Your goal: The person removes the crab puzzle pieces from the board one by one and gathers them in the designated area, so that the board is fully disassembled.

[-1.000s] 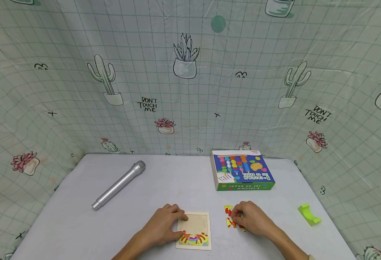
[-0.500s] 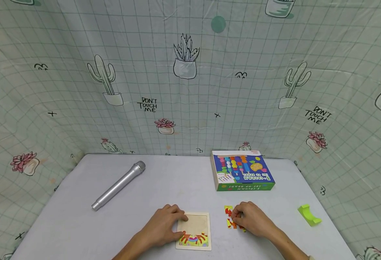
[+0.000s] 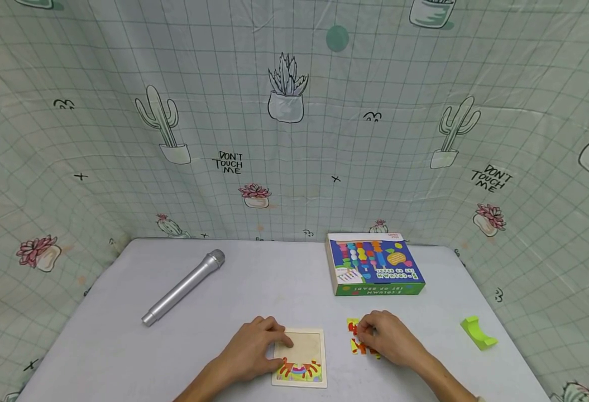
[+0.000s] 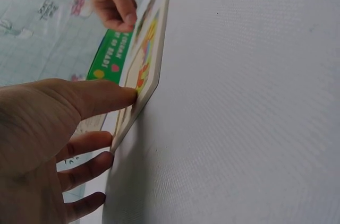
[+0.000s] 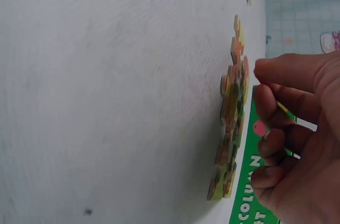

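A square wooden puzzle board (image 3: 299, 357) lies at the near middle of the table, its lower part filled with red and yellow picture pieces and its upper part bare wood. At its left side my left hand (image 3: 251, 349) rests with the thumb on the board; in the left wrist view, other fingertips (image 4: 104, 199) are by its edge. Several loose red and yellow puzzle pieces (image 3: 357, 346) lie right of the board. Over them is my right hand (image 3: 389, 338), fingers loosely bent and partly hiding them. The right wrist view shows these pieces (image 5: 231, 96) below the fingers, with nothing visible held.
A silver microphone (image 3: 183, 287) lies at the left of the white table (image 3: 269, 279). Behind the right hand is a blue and green bead-set box (image 3: 377, 265). Far right sits a light green arched block (image 3: 477, 333). A patterned cloth (image 3: 294, 145) surrounds the table.
The left index finger has shifted slightly inward over the board. My right hand stays above the loose pieces, almost unmoved.
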Demonstrator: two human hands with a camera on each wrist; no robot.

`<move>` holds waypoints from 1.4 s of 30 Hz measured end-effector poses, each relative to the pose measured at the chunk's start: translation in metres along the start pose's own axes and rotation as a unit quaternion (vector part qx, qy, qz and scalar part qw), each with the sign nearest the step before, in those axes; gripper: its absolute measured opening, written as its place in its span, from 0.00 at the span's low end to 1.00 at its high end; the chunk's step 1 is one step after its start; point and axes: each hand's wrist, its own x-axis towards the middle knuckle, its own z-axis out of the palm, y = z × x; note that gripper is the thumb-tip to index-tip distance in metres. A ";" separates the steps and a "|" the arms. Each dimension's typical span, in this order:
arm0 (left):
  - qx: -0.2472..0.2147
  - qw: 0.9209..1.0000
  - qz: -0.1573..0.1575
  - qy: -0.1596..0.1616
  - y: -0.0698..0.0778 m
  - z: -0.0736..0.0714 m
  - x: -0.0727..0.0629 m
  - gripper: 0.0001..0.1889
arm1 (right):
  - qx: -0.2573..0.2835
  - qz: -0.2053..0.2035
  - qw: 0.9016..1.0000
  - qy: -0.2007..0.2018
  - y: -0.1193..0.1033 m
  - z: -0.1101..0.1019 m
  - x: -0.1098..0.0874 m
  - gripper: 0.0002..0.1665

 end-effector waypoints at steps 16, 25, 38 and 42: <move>-0.051 0.997 0.016 -0.058 0.004 0.000 0.001 0.17 | 0.056 -0.117 0.988 -0.089 -0.035 0.022 -0.005 0.16; -0.034 0.996 0.052 -0.057 0.003 0.001 0.000 0.16 | 0.080 -0.141 0.977 -0.136 -0.044 0.032 -0.005 0.17; -0.017 0.996 0.059 -0.059 0.004 0.001 0.000 0.18 | 0.100 -0.153 0.971 -0.153 -0.049 0.037 -0.002 0.14; -0.017 0.997 0.053 -0.060 0.004 0.001 0.000 0.18 | 0.104 -0.146 0.972 -0.155 -0.050 0.037 -0.001 0.14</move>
